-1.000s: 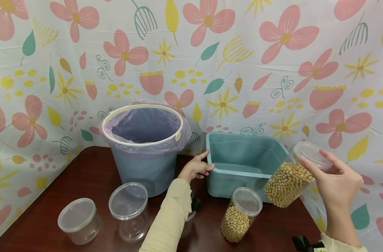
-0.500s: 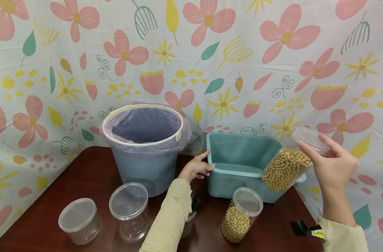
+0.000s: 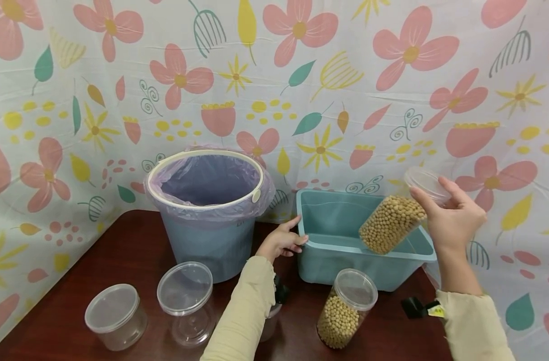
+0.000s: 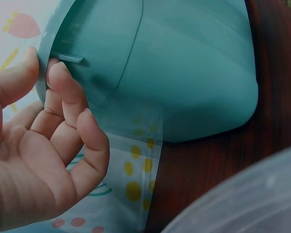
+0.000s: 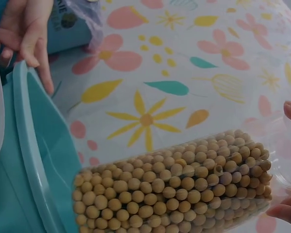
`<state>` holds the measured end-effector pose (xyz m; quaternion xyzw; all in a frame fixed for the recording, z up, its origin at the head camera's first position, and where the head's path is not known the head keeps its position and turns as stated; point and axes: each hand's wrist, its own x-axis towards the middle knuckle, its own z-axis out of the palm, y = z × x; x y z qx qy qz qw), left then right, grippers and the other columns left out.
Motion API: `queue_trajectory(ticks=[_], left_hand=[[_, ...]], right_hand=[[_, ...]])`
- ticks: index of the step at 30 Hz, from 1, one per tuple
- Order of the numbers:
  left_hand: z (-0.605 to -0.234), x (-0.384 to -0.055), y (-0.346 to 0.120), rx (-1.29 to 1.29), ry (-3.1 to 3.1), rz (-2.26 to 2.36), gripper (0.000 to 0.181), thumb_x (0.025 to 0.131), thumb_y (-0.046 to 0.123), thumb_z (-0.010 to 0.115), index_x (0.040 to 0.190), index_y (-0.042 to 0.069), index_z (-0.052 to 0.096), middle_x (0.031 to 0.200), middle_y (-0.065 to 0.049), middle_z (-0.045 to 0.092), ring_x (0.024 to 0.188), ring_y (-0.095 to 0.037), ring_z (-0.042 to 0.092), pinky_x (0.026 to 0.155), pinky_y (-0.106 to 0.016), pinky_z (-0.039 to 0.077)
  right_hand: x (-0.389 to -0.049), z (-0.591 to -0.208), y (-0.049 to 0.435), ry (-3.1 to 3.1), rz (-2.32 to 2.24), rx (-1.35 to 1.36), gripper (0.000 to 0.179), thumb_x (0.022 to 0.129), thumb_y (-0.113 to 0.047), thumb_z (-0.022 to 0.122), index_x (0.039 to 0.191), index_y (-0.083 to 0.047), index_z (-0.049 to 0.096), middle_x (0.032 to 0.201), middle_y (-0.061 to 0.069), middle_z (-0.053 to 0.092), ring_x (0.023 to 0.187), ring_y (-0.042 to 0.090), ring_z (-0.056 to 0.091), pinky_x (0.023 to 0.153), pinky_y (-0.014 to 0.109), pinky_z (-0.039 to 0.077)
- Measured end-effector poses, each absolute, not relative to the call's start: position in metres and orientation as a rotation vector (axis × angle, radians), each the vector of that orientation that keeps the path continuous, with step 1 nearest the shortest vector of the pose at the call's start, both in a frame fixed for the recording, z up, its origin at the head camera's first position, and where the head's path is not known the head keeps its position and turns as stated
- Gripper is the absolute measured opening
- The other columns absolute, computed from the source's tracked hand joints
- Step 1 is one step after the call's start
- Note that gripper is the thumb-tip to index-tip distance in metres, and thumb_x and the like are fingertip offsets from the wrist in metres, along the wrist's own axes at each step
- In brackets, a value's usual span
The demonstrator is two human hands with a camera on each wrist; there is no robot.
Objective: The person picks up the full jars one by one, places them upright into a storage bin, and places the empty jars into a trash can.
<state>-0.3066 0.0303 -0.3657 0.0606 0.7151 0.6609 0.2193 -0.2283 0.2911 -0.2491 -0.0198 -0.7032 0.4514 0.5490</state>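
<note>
My right hand (image 3: 457,218) grips a clear lidded jar of soybeans (image 3: 390,223) near its lid. The jar leans, its bottom pointing down and left over the front rim of a teal plastic basin (image 3: 347,265). My left hand (image 3: 281,241) pinches the basin's left rim; in the left wrist view the thumb lies on one side of the rim and the curled fingers (image 4: 70,90) on the other. A second lidded jar of soybeans (image 3: 339,318) stands on the table in front of the basin.
A blue bucket (image 3: 207,240) with a purple liner stands left of the basin. Two empty-looking clear lidded jars, a short one (image 3: 116,321) and a taller one (image 3: 188,321), stand front left. Another container (image 3: 270,323) is partly hidden behind my left sleeve. A floral cloth (image 3: 274,100) hangs behind.
My right hand has carried the soybean jar up and left, from the basin's right side to above its front rim. The left hand has kept its place on the left rim.
</note>
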Motion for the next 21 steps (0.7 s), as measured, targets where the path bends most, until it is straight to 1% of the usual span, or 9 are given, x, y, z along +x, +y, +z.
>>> queue_trajectory(ticks=[2, 4, 7, 8, 9, 12, 17, 19, 21], left_hand=[[-0.366, -0.307, 0.031, 0.167, 1.979, 1.826, 0.07, 0.085, 0.013, 0.062, 0.141, 0.033, 0.025, 0.066, -0.002, 0.055, 0.052, -0.012, 0.054, 0.049, -0.026, 0.038], [-0.366, -0.307, 0.031, 0.166, 1.981, 1.824, 0.07, 0.085, 0.013, 0.062, 0.141, 0.033, 0.025, 0.065, -0.002, 0.055, 0.052, -0.012, 0.054, 0.049, -0.026, 0.038], [-0.366, -0.307, 0.031, 0.163, 1.983, 1.821, 0.07, 0.085, 0.013, 0.062, 0.141, 0.034, 0.025, 0.064, -0.002, 0.055, 0.052, -0.012, 0.054, 0.048, -0.026, 0.038], [-0.365, -0.307, 0.031, 0.162, 1.984, 1.82, 0.07, 0.085, 0.013, 0.062, 0.141, 0.034, 0.025, 0.064, -0.002, 0.055, 0.052, -0.012, 0.054, 0.048, -0.026, 0.038], [-0.365, -0.307, 0.031, 0.162, 1.985, 1.821, 0.07, 0.085, 0.012, 0.061, 0.141, 0.034, 0.025, 0.064, -0.002, 0.054, 0.052, -0.012, 0.054, 0.048, -0.026, 0.038], [-0.366, -0.307, 0.031, 0.161, 1.984, 1.822, 0.07, 0.085, 0.012, 0.062, 0.141, 0.034, 0.025, 0.063, -0.002, 0.054, 0.052, -0.012, 0.054, 0.048, -0.026, 0.038], [-0.366, -0.308, 0.03, 0.162, 1.976, 1.821, 0.071, 0.085, 0.013, 0.062, 0.141, 0.034, 0.025, 0.064, -0.002, 0.055, 0.052, -0.012, 0.054, 0.048, -0.026, 0.038], [-0.367, -0.308, 0.03, 0.164, 1.973, 1.82, 0.071, 0.085, 0.013, 0.062, 0.141, 0.034, 0.024, 0.065, -0.002, 0.055, 0.052, -0.012, 0.054, 0.048, -0.026, 0.038], [-0.367, -0.308, 0.031, 0.166, 1.973, 1.817, 0.07, 0.085, 0.013, 0.061, 0.141, 0.034, 0.024, 0.065, -0.002, 0.055, 0.052, -0.012, 0.054, 0.048, -0.026, 0.038]], right_hand=[[-0.233, -0.252, 0.289, -1.65, 1.077, -0.049, 0.047, 0.059, -0.011, 0.083, 0.104, -0.008, 0.068, 0.058, -0.015, 0.055, 0.039, -0.007, 0.043, 0.042, 0.008, 0.034], [-0.237, -0.254, 0.286, -1.642, 1.079, -0.035, 0.047, 0.06, -0.011, 0.083, 0.105, -0.008, 0.068, 0.073, -0.011, 0.063, 0.041, -0.007, 0.046, 0.043, 0.008, 0.035], [-0.243, -0.259, 0.281, -1.655, 1.08, -0.023, 0.047, 0.062, -0.013, 0.082, 0.106, -0.009, 0.067, 0.092, -0.001, 0.065, 0.042, -0.007, 0.046, 0.045, 0.008, 0.036], [-0.244, -0.261, 0.28, -1.663, 1.075, -0.033, 0.047, 0.062, -0.015, 0.082, 0.107, -0.01, 0.067, 0.092, 0.002, 0.065, 0.042, -0.006, 0.045, 0.045, 0.009, 0.035], [-0.246, -0.263, 0.279, -1.672, 1.072, -0.043, 0.048, 0.063, -0.017, 0.082, 0.108, -0.011, 0.067, 0.097, 0.003, 0.064, 0.043, -0.006, 0.045, 0.045, 0.009, 0.036], [-0.251, -0.269, 0.276, -1.685, 1.05, -0.06, 0.049, 0.064, -0.02, 0.081, 0.109, -0.011, 0.066, 0.101, 0.004, 0.064, 0.046, -0.007, 0.044, 0.047, 0.008, 0.035], [-0.261, -0.281, 0.274, -1.665, 1.069, 0.022, 0.05, 0.064, -0.014, 0.081, 0.11, -0.004, 0.064, 0.111, 0.008, 0.061, 0.063, -0.012, 0.053, 0.056, 0.006, 0.04], [-0.265, -0.287, 0.274, -1.674, 1.055, 0.036, 0.05, 0.064, -0.013, 0.081, 0.11, -0.002, 0.064, 0.111, 0.009, 0.061, 0.06, -0.011, 0.051, 0.054, 0.005, 0.038], [-0.269, -0.293, 0.274, -1.699, 1.016, 0.036, 0.05, 0.064, -0.015, 0.081, 0.109, -0.001, 0.064, 0.111, 0.009, 0.061, 0.052, -0.01, 0.045, 0.05, 0.006, 0.034]])
